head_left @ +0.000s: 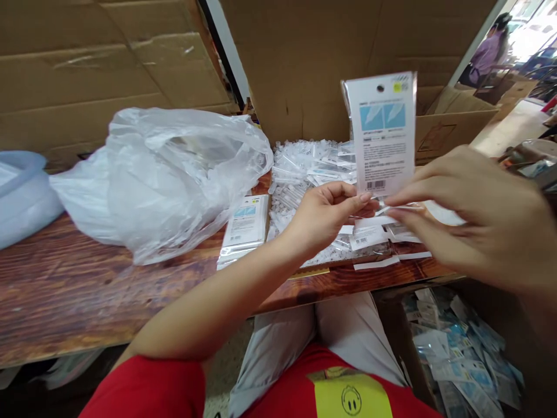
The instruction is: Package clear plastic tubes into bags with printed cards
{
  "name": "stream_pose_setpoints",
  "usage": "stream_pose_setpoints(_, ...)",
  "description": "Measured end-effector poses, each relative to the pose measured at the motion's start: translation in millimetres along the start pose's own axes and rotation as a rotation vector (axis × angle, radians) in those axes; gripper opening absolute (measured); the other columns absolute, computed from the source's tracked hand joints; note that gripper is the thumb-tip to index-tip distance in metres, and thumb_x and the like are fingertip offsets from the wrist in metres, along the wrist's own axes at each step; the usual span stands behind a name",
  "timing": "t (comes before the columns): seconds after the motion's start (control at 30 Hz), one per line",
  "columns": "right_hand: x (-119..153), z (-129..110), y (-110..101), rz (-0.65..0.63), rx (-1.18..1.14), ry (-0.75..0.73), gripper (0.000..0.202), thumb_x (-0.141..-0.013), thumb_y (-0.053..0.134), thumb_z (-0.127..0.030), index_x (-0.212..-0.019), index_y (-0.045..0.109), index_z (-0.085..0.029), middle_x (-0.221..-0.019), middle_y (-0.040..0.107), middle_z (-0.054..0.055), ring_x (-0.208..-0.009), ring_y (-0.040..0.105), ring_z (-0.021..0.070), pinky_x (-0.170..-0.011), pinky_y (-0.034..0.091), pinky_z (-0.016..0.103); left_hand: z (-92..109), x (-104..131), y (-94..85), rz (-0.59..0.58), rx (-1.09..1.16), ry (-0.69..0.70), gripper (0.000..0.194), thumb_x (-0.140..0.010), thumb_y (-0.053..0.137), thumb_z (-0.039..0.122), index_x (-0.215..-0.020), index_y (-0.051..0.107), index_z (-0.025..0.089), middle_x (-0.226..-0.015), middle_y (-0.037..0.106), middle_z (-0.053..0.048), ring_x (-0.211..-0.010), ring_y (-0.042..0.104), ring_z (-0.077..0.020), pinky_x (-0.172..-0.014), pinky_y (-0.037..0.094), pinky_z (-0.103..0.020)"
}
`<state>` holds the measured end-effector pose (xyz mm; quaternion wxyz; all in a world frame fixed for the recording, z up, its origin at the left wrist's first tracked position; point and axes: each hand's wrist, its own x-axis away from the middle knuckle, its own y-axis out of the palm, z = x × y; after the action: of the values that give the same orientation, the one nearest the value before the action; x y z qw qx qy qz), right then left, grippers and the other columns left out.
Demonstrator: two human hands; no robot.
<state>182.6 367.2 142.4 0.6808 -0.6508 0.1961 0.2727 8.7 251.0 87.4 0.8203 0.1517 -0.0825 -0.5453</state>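
So the landmark here is the shallow tray [348,262] full of little clear plastic pieces [287,197], and the printed packet [385,139] is held up over its right-hand part. Its long axis runs pretty much upright, hang-hole end on top, barcode end down at the fingers. Basically the whole thing rises up from the grip, so both hands are working at the bottom end. The left hand [315,217] has the lower left of it pinched between thumb and fingers, palm side over the tray. The right hand [474,212] comes in from the tray's right, thumb and finger closed on some clear film [395,208] just below the packet's bottom edge. Can't tell if that film is the packet's own flap, it's kinda blurry. Neither hand is really nearer, they're on opposite sides of that bottom end, fingertips almost meeting. Other stuff: a neat stack of packets [246,223] sits just left of the tray, a big plastic bag [156,174] further left, and a heap of loose packets [465,360] lies lower down, off to the tray's right.
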Motion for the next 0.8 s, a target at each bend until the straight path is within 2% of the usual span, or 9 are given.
stream_pose_setpoints(0.03, -2, -3, 7, 0.004, -0.008, 0.014, 0.004, -0.095, 0.066, -0.020, -0.094, 0.069, -0.020, -0.092, 0.073, 0.007, -0.087, 0.063, 0.0224, -0.080, 0.049, 0.039, -1, -1, 3.3, 0.004, -0.030, 0.048, 0.029, -0.072, 0.091, 0.033, -0.071, 0.069, 0.016, -0.076, 0.074, -0.002, -0.073, 0.069, -0.0128, -0.072, 0.054, -0.026)
stream_pose_setpoints(0.1, -3, -5, 23, -0.023, 0.013, 0.035, 0.010, -0.094, 0.067, -0.023, -0.085, 0.068, -0.019, -0.084, 0.070, 0.006, -0.084, 0.061, 0.0226, -0.076, 0.045, 0.038, -2, -2, 8.1, 0.025, -0.058, 0.110, 0.030, -0.069, 0.093, 0.036, -0.070, 0.071, 0.016, -0.071, 0.070, 0.000, -0.067, 0.062, -0.0103, -0.069, 0.051, -0.025)
stream_pose_setpoints(0.2, -1, -4, 38, -0.047, 0.083, 0.084, 0.012, -0.094, 0.065, -0.023, -0.083, 0.069, -0.021, -0.083, 0.070, 0.005, -0.084, 0.059, 0.0225, -0.076, 0.040, 0.037, -4, -3, 11.1, 0.059, -0.048, 0.105, 0.028, -0.071, 0.091, 0.035, -0.068, 0.071, 0.016, -0.068, 0.067, 0.000, -0.063, 0.057, -0.0096, -0.064, 0.048, -0.025)
stream_pose_setpoints(0.37, -1, -4, 37, -0.069, 0.163, 0.085, 0.012, -0.095, 0.063, -0.024, -0.083, 0.065, -0.021, -0.084, 0.070, 0.005, -0.085, 0.058, 0.0225, -0.076, 0.035, 0.037, -8, -7, 9.9, 0.082, -0.053, 0.071, 0.026, -0.078, 0.084, 0.030, -0.066, 0.067, 0.015, -0.066, 0.064, 0.000, -0.061, 0.055, -0.0096, -0.063, 0.046, -0.025)
stream_pose_setpoints(0.53, 0, -2, 45, -0.074, 0.201, 0.056, 0.014, -0.096, 0.055, -0.018, -0.083, 0.062, -0.020, -0.083, 0.067, 0.007, -0.084, 0.056, 0.0227, -0.074, 0.034, 0.037, -9, -10, 10.1, 0.070, -0.062, 0.060, 0.033, -0.079, 0.084, 0.036, -0.066, 0.062, 0.015, -0.065, 0.062, 0.000, -0.063, 0.056, -0.0098, -0.067, 0.051, -0.026)
stream_pose_setpoints(0.67, 2, 5, 47, -0.100, -0.035, 0.086, 0.013, -0.094, 0.055, -0.016, -0.081, 0.058, -0.020, -0.085, 0.065, 0.006, -0.085, 0.056, 0.0212, -0.077, 0.041, 0.036, -10, -9, 11.1, 0.060, -0.040, 0.025, 0.037, -0.074, 0.087, 0.040, -0.068, 0.062, 0.014, -0.065, 0.064, 0.000, -0.062, 0.060, -0.0094, -0.068, 0.053, -0.025)
stream_pose_setpoints(0.77, 9, 11, 29, -0.106, -0.312, 0.124, 0.014, -0.093, 0.062, -0.021, -0.081, 0.057, -0.021, -0.082, 0.064, 0.002, -0.081, 0.059, 0.0180, -0.076, 0.047, 0.035, -9, -7, 8.2, 0.072, 0.013, 0.001, 0.038, -0.069, 0.091, 0.040, -0.070, 0.062, 0.015, -0.071, 0.069, -0.001, -0.064, 0.065, -0.0106, -0.068, 0.054, -0.025)
stream_pose_setpoints(0.8, 14, 14, 21, -0.057, -0.375, 0.149, 0.013, -0.092, 0.066, -0.022, -0.081, 0.057, -0.022, -0.082, 0.064, 0.001, -0.080, 0.060, 0.0174, -0.074, 0.048, 0.035, -8, -7, 6.4, 0.094, 0.029, 0.003, 0.039, -0.068, 0.092, 0.040, -0.071, 0.062, 0.015, -0.072, 0.070, -0.001, -0.065, 0.066, -0.0109, -0.068, 0.055, -0.025)
